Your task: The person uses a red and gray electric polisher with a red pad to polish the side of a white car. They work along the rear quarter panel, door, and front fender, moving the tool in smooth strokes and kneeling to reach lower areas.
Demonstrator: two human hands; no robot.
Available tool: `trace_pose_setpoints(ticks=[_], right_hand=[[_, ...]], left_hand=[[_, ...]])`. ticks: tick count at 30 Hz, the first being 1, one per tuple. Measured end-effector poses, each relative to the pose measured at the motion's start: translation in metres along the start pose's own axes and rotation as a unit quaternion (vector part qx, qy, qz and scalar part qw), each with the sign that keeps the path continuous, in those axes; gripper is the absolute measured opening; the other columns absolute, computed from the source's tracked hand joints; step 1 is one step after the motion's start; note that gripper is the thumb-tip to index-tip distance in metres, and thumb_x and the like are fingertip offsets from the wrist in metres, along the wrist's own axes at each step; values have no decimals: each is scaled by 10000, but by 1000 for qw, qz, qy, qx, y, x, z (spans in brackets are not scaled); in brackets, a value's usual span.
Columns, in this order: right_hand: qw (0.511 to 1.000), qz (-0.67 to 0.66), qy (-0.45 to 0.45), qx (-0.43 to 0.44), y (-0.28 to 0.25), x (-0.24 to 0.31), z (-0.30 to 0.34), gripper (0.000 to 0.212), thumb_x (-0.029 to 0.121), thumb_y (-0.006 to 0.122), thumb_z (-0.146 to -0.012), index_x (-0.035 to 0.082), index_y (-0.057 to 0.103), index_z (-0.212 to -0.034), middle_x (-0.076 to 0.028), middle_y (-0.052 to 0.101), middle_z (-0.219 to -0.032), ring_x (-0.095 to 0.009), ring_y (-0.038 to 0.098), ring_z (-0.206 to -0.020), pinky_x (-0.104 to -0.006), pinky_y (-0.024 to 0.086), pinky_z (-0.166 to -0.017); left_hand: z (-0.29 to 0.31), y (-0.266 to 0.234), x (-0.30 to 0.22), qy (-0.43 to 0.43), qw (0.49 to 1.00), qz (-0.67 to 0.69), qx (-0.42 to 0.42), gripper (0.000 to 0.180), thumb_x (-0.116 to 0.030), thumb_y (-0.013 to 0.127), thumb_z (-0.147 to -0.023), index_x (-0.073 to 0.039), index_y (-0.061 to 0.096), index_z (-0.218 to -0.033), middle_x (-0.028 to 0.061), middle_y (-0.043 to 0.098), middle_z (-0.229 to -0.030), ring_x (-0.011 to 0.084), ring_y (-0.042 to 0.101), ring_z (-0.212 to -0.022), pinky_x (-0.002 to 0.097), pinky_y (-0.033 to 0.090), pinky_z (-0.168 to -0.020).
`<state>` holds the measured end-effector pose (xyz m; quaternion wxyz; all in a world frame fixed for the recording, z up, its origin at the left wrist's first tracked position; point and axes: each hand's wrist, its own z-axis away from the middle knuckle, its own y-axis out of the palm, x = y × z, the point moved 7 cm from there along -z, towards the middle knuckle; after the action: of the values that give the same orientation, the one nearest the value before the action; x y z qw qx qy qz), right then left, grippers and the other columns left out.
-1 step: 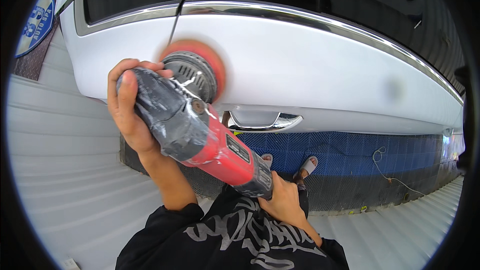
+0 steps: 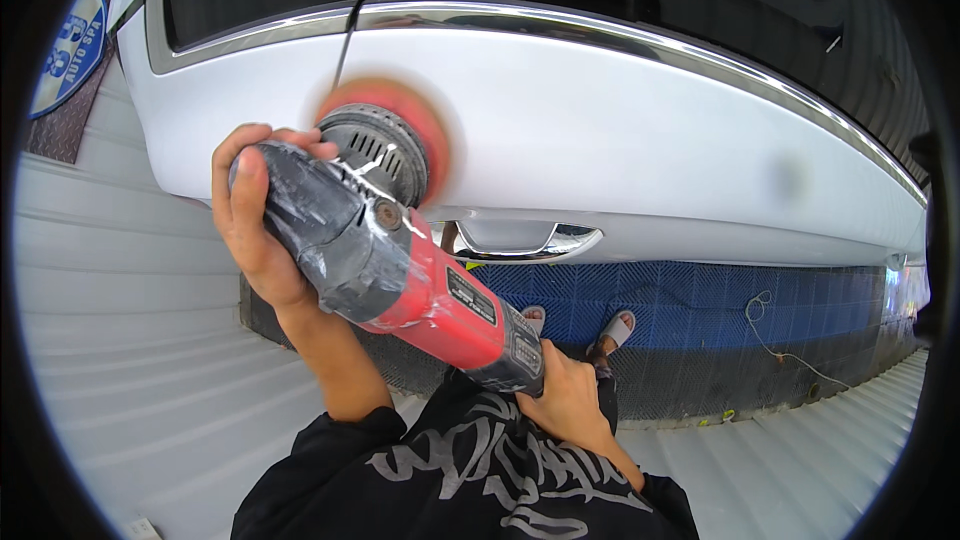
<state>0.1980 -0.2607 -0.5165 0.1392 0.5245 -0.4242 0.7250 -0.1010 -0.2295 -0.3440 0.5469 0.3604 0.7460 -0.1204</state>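
I'm clasping the slanting polisher [image 2: 440, 305]: left hand [image 2: 258, 252] nearer the pad [image 2: 428, 128], up-left of the door handle [image 2: 576, 242]; right hand [image 2: 570, 395] (lower) round its tail [image 2: 512, 368].

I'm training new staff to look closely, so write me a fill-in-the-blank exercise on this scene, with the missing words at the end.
1. The bare left hand and the bare right hand both hold a red-and-black power polisher; the hand nearer its round red pad is the ____ one.
2. The pad is against a smooth, painted car panel coloured ____.
3. Underfoot, the patterned floor joins black tiles with ____ ones.

Missing words: left; white; blue.
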Motion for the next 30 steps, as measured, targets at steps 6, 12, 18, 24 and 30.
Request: trace_pose_setpoints(ticks=[6,12,18,24,30], right_hand=[[1000,19,6,-5,-23,-34,4,477,136,812,-725,-13,616,-1134,-188,706,-872,-400,720,-781,-462,570,-682],[997,-14,38,-59,-63,-93,39,499,114,820,-689,-16,647,-1138,-208,730,-914,-415,732,-827,-449,586,-741],[973,-111,167,-114,-97,-152,75,433,64,842,-763,-37,710,-1163,-191,787,-987,-244,781,-906,-353,571,-848],[945,-139,110,-274,-140,-158,81,279,105,859,-869,-37,687,-1037,-48,718,-899,-156,643,-781,-335,535,-771],[935,-165,121,-291,-150,-156,86,301,112,886,-866,-35,688,-1039,-53,719,-935,-137,635,-809,-312,528,-785]], left_hand=[[33,30,7,48,997,-53,20,357,-269,603,-1022,47,604,-1189,195,717,-933,291,748,-853,466,519,-1053],[73,105,19,37,993,-48,97,293,-184,678,-992,48,651,-1169,166,736,-936,275,776,-881,407,610,-878],[105,216,32,39,971,-17,236,289,-175,765,-955,19,681,-1152,143,759,-953,212,760,-857,342,624,-773],[128,315,28,112,953,-30,280,345,-259,861,-872,-58,712,-1110,89,725,-965,198,695,-875,354,555,-814],[122,333,22,111,953,-20,282,512,-221,922,-800,-88,669,-1224,67,701,-1018,189,688,-946,363,553,-868]])
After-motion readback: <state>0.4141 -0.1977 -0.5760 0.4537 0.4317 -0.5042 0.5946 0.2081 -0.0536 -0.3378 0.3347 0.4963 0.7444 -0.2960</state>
